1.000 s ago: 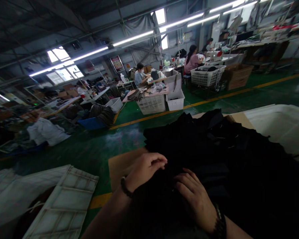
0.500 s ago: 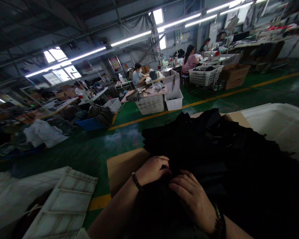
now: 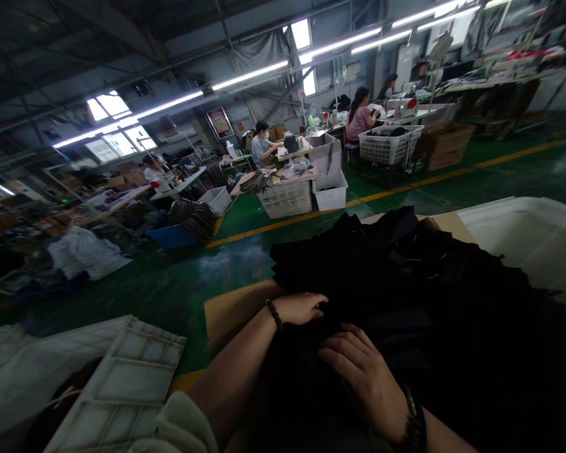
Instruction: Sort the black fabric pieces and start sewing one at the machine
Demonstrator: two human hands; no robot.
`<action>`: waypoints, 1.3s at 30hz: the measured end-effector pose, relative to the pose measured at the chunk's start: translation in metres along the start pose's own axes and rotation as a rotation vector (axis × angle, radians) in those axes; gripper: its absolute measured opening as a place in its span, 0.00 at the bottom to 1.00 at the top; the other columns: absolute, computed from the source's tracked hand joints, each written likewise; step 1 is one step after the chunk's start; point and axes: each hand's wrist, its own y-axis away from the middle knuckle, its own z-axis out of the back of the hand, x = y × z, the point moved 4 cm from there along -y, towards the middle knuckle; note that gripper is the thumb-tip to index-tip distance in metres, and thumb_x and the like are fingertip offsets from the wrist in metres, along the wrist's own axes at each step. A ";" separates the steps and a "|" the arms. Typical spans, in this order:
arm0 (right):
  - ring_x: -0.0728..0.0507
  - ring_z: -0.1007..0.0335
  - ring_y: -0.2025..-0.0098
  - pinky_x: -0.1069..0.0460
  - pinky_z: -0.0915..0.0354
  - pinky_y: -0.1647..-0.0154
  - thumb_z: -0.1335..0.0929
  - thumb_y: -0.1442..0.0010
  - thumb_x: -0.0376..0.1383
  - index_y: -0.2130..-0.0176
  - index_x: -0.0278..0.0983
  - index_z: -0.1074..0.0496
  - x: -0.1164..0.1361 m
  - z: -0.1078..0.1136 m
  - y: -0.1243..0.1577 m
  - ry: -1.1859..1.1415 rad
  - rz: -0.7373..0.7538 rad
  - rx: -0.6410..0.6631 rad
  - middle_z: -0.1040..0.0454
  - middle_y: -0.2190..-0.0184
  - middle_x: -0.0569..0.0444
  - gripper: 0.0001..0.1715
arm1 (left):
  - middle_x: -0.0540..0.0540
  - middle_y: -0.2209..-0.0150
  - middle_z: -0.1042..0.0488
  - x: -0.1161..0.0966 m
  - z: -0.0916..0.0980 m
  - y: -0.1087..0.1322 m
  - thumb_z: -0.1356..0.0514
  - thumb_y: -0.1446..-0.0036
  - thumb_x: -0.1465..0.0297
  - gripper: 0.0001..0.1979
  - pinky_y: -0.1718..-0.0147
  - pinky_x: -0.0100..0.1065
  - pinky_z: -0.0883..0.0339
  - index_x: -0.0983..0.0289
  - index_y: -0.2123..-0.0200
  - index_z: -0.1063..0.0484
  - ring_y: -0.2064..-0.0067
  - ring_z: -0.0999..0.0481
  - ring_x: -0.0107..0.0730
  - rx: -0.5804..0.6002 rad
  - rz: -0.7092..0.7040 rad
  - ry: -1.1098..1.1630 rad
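Note:
A big heap of black fabric pieces [image 3: 358, 270] with ragged edges lies right in front of me. My left hand [image 3: 304, 307] reaches in at its near left side, thumb and fingers closed on black fabric at their tips. Just to the right and nearer to me, my right hand [image 3: 358, 365] rests on the dark cloth, its fingers stretched out and lying on it. The cloth is so dark that single layers under the hands cannot be made out. A cardboard flap [image 3: 238, 308] shows beside the heap on the left.
A white plastic crate [image 3: 122, 384] stands at lower left, and a pale tub [image 3: 528, 226] behind the heap at right. Across the green floor [image 3: 217, 267], a yellow line [image 3: 283, 221] runs before bins and sewing tables. Several people sit there, one in a pink top [image 3: 358, 119].
My left hand has shifted slightly right and away from me over the black fabric, and its fingers have drawn together. A pale sleeve now shows at the bottom. My right hand has hardly moved.

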 end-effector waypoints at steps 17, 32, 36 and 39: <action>0.46 0.34 0.63 0.45 0.42 0.54 0.46 0.36 0.30 0.60 0.34 0.34 0.000 0.002 -0.001 -0.013 -0.019 -0.016 0.28 0.66 0.52 0.15 | 0.50 0.69 0.27 -0.023 0.025 0.012 0.45 0.46 0.76 0.03 0.68 0.26 0.39 0.66 0.67 0.32 0.67 0.29 0.28 -0.168 -0.135 0.008; 0.41 0.39 0.49 0.38 0.42 0.50 0.43 0.40 0.26 0.62 0.36 0.32 -0.005 0.004 -0.001 0.156 -0.099 -0.135 0.35 0.52 0.45 0.14 | 0.50 0.65 0.25 -0.056 0.032 0.077 0.40 0.49 0.74 0.06 0.62 0.25 0.36 0.63 0.65 0.28 0.64 0.26 0.26 -0.412 -0.252 0.238; 0.47 0.32 0.64 0.40 0.41 0.52 0.45 0.40 0.26 0.60 0.36 0.33 -0.006 0.004 -0.003 0.059 -0.081 -0.090 0.28 0.66 0.52 0.16 | 0.50 0.71 0.26 -0.037 0.040 0.070 0.46 0.44 0.75 0.06 0.68 0.26 0.35 0.64 0.68 0.29 0.69 0.27 0.25 -0.595 -0.153 0.280; 0.46 0.32 0.64 0.43 0.38 0.55 0.46 0.41 0.25 0.58 0.36 0.33 -0.007 0.006 -0.005 0.057 -0.072 -0.099 0.28 0.66 0.51 0.18 | 0.51 0.66 0.28 -0.019 0.051 0.054 0.45 0.46 0.77 0.06 0.64 0.29 0.35 0.64 0.67 0.29 0.66 0.29 0.27 -0.827 -0.078 0.138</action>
